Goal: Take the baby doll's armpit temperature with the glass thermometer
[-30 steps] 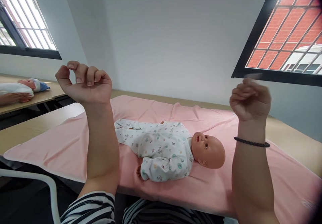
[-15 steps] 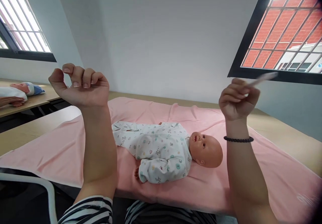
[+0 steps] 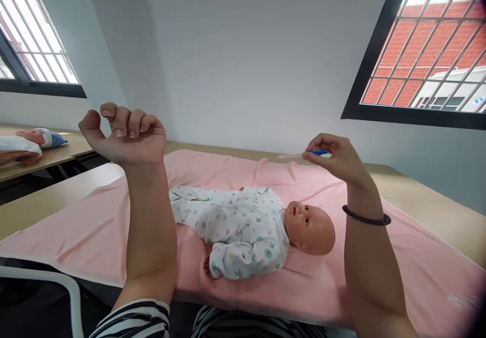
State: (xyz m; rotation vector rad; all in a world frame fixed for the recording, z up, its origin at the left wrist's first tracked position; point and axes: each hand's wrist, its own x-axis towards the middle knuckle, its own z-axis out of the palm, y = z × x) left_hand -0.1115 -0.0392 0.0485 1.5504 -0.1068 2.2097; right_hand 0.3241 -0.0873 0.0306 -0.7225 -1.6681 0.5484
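A baby doll in a white patterned sleepsuit lies on its back on a pink blanket, head to the right. My left hand is raised above the doll's legs, fingers curled loosely with nothing in them. My right hand is raised above the doll's head and pinches a thin thermometer with a blue end, its clear tip pointing left.
The blanket covers a wooden table against a grey wall. A second doll lies on another table at far left. Windows sit at the upper left and upper right. A white chair frame is at the lower left.
My right hand has swung down and left, turning the thermometer from pointing up-right to pointing left and level. My left hand has barely moved.
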